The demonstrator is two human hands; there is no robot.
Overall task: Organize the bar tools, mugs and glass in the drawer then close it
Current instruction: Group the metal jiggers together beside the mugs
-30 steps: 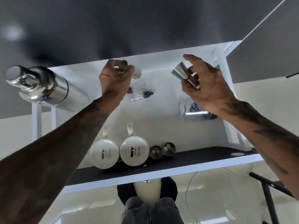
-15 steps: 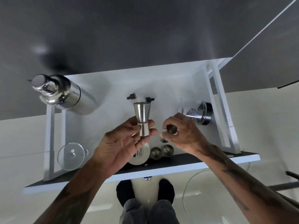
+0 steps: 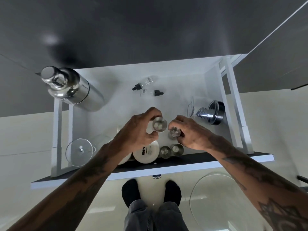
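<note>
I look straight down into an open white drawer (image 3: 183, 77). My left hand (image 3: 140, 134) grips a steel jigger (image 3: 159, 124) upright, its mouth facing me. My right hand (image 3: 188, 132) grips a smaller steel jigger (image 3: 174, 132) beside it, low over the drawer floor. Two more steel jiggers (image 3: 171, 151) stand at the front wall next to a white mug (image 3: 145, 152); a second mug is mostly hidden under my left forearm. A stemmed glass (image 3: 79, 151) stands at the front left corner.
A steel cocktail shaker (image 3: 71, 89) stands at the back left. Two dropper bottles (image 3: 146, 88) lie at the back middle. A dark strainer and clear glassware (image 3: 210, 112) lie at the right wall. The drawer's dark front edge (image 3: 191, 161) is above my feet.
Both hands came down from the drawer's back to its front. The left turned its jigger from sideways to upright and lowered it; the right lowered its jigger next to it.
</note>
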